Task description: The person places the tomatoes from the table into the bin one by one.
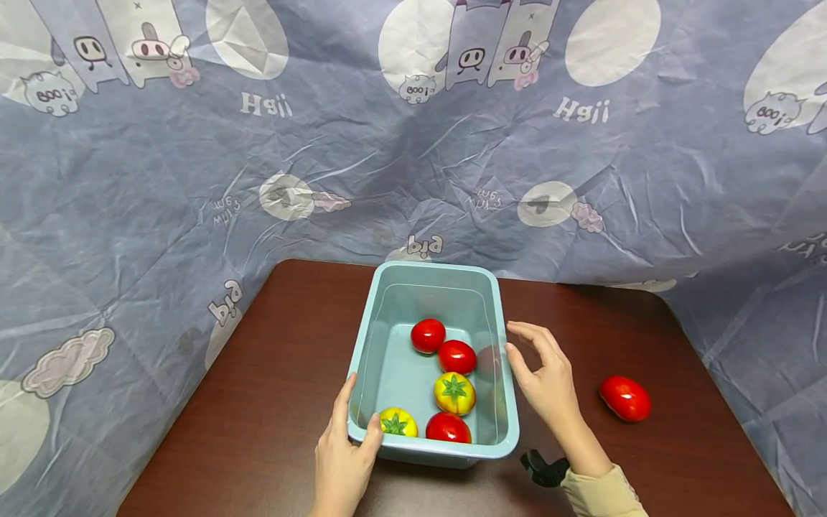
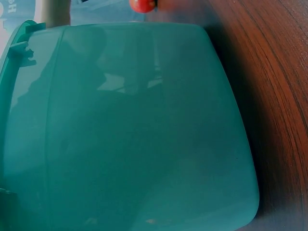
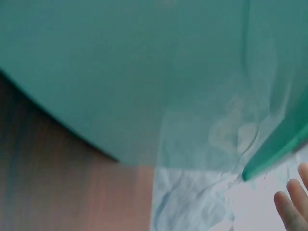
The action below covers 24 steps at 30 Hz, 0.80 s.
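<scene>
While the head view takes in the whole table, each wrist view sees little but bin wall.

Bin: the blue bin (image 1: 497, 337) sits mid-table, long axis running 12 to 6 o'clock; five tomatoes lie in its near half.
Left hand: the left hand (image 1: 341, 452) grips the bin's 7 o'clock corner, thumb hooked over the rim beside a yellow tomato (image 1: 397, 422), fingers along the outer wall.
Right hand: the right hand (image 1: 545, 377) hovers at the bin's 3 o'clock side, fingers loosely curved and spread, holding nothing; whether they touch the rim cannot be told.
Loose tomato: a red tomato (image 1: 624, 398) lies on the table at 3 o'clock of the right hand, apart from it.
Left wrist view only: the bin's outer wall (image 2: 144, 134) fills it, the tomato (image 2: 142, 5) at the top edge.
Right wrist view only: blurred wall and fingertips (image 3: 291, 207).
Room: bare table (image 1: 271, 373) at 9 o'clock; the cloth (image 1: 129, 215) closes in at 12.
</scene>
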{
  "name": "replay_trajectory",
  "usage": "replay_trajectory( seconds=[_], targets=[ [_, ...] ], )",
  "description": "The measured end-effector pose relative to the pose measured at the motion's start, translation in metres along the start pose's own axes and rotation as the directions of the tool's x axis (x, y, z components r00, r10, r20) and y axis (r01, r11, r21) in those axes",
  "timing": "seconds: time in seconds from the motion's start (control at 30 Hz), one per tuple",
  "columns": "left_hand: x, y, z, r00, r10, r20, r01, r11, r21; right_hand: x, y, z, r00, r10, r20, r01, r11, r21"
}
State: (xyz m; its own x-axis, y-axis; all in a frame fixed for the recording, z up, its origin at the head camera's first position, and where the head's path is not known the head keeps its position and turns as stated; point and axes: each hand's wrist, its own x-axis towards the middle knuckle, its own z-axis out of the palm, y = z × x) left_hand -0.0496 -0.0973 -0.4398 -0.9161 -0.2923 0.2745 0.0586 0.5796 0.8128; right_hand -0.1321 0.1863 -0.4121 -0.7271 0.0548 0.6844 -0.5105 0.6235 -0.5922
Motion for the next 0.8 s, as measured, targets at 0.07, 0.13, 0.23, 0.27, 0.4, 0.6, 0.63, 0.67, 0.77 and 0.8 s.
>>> replay_trajectory(
  seconds=[0.07, 0.13, 0.23, 0.27, 0.4, 0.6, 0.63, 0.67, 0.77, 0.8],
  targets=[
    [0.000, 0.000, 0.000, 1.000, 0.004, -0.004, -0.004, 1.000, -0.001, -0.004, 0.007, -0.006, 0.999, 0.027, -0.038, -0.027, 0.999, -0.020],
    [0.000, 0.000, 0.000, 1.000, 0.005, -0.007, -0.005, 1.000, -0.001, -0.008, 0.014, -0.014, 0.995, 0.069, -0.077, -0.072, 0.997, -0.038],
    [0.000, 0.000, 0.000, 1.000, 0.002, -0.005, -0.002, 1.000, 0.000, -0.016, 0.026, -0.026, 0.979, 0.163, -0.125, -0.173, 0.982, -0.077],
    [0.000, 0.001, 0.000, 1.000, -0.001, -0.002, 0.001, 1.000, 0.000, -0.019, 0.030, -0.030, 0.970, 0.199, -0.137, -0.211, 0.974, -0.082],
    [-0.001, 0.001, 0.000, 1.000, -0.015, 0.009, 0.015, 1.000, -0.004, -0.031, 0.046, -0.044, 0.937, 0.310, -0.164, -0.327, 0.940, -0.092],
    [-0.001, 0.002, -0.001, 0.999, -0.036, 0.024, 0.036, 0.999, -0.003, -0.045, 0.064, -0.062, 0.893, 0.420, -0.164, -0.444, 0.881, -0.164],
    [-0.001, 0.002, -0.001, 0.999, -0.036, 0.024, 0.036, 0.999, -0.002, -0.047, 0.067, -0.066, 0.886, 0.435, -0.162, -0.461, 0.866, -0.192],
    [-0.001, 0.002, -0.001, 0.999, -0.035, 0.024, 0.035, 0.999, -0.002, -0.049, 0.069, -0.069, 0.879, 0.449, -0.161, -0.475, 0.851, -0.222],
    [-0.001, 0.002, 0.000, 0.999, -0.029, 0.019, 0.029, 1.000, 0.000, -0.052, 0.077, -0.079, 0.861, 0.484, -0.157, -0.508, 0.805, -0.306],
    [-0.001, 0.002, 0.000, 0.999, -0.028, 0.018, 0.028, 1.000, 0.000, -0.054, 0.080, -0.082, 0.859, 0.490, -0.150, -0.511, 0.797, -0.323]
  ],
)
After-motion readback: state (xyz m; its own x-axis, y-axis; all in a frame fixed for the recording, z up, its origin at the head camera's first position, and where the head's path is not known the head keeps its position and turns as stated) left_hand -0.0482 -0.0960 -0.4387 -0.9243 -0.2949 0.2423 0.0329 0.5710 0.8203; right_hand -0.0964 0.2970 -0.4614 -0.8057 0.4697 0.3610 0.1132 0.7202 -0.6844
